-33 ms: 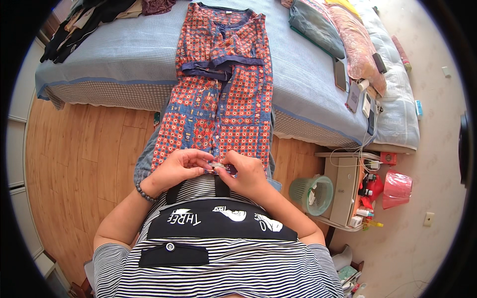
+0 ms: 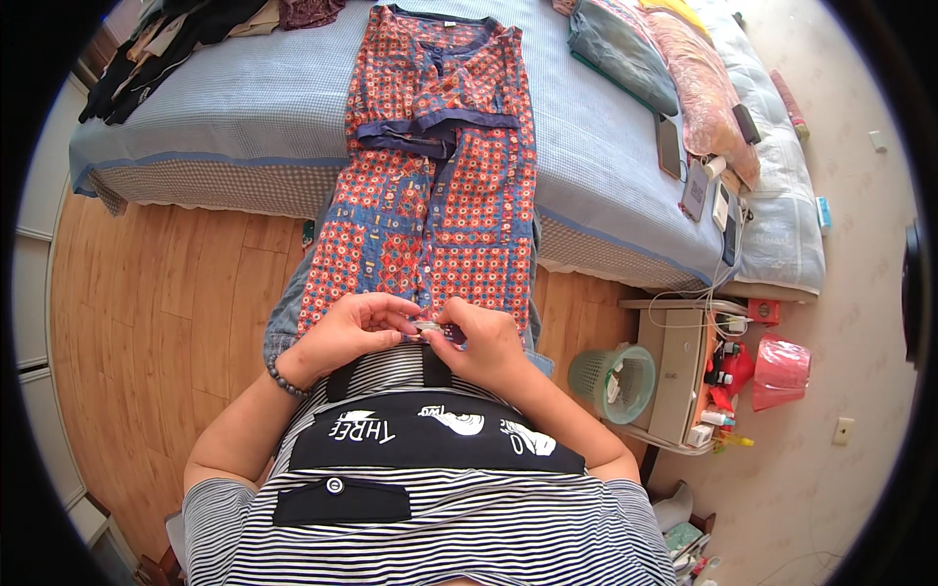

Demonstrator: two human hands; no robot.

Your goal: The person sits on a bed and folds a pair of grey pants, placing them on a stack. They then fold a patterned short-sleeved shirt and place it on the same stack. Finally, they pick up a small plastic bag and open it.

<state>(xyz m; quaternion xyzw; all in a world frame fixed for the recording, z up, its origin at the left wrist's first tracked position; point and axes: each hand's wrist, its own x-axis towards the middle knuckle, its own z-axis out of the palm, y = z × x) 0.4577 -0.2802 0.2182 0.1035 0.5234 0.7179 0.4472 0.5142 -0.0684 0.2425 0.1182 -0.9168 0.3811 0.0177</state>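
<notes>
A red-and-blue patterned garment point(image 2: 391, 215) with a navy button front lies face up, from the bed down across my lap. Its sleeves, with navy cuffs point(image 2: 401, 137), are folded across the chest. At the lower end of the button front, my left hand point(image 2: 357, 327) and my right hand point(image 2: 479, 337) meet, each pinching the garment's edge between thumb and fingers. A small pale spot shows between the fingertips; whether it is a button I cannot tell. Dark beads circle my left wrist.
The bed point(image 2: 234, 88) carries a dark clothes pile point(image 2: 156, 59) at far left. Folded clothes point(image 2: 625, 59), phones point(image 2: 669, 146) and cables lie on its right side. A green mesh wastebasket point(image 2: 596, 381) stands on the wooden floor by a small cabinet point(image 2: 674, 361).
</notes>
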